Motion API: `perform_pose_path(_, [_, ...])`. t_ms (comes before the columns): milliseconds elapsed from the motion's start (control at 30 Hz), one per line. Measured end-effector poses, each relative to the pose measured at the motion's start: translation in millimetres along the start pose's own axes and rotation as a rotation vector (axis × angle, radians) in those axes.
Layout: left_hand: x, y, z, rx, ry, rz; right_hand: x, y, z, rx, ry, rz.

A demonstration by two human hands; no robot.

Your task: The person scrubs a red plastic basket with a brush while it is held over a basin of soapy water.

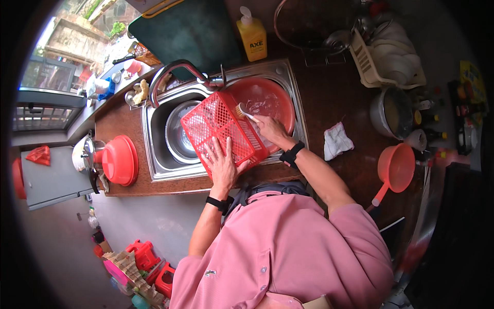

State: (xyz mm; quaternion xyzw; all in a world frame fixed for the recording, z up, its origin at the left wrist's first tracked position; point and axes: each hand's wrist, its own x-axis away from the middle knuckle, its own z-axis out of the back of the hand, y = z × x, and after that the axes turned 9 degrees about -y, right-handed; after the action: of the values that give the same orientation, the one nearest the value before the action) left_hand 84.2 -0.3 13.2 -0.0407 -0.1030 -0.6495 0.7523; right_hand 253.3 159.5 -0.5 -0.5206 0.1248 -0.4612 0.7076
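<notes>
A red plastic lattice basket (216,127) is tilted over the sink, partly above the steel bowl in the left basin. My left hand (220,164) rests on its mesh face with the fingers apart. In my right hand (272,129) is a scrub brush (243,111) with a white handle; its bristles are at the basket's side wall. Under and beyond the basket, a red plastic basin (283,96) with soapy water fills the right side of the stainless sink (299,104). The steel bowl (177,131) in the left basin is partly hidden by the basket.
A chrome faucet (166,71) arches over the left basin. Behind the sink stand a yellow soap bottle (252,38) and a dark green board (185,38). To the right are a white cloth (337,141), a red ladle (395,166) and a dish rack (364,63). Red colanders (121,160) sit left.
</notes>
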Motion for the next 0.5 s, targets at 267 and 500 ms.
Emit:
perform_pose_path(267, [-1.1, -0.7, -3.2, -0.008, -0.013, 0.021, -22.8, -4.5, 2.8, 0.079, -0.018, 0.019])
perform_pose_path(500, [-2.8, -2.6, -4.4, 0.022, -0.033, 0.036, -0.6, -11.9, -5.4, 0.006, 0.120, 0.146])
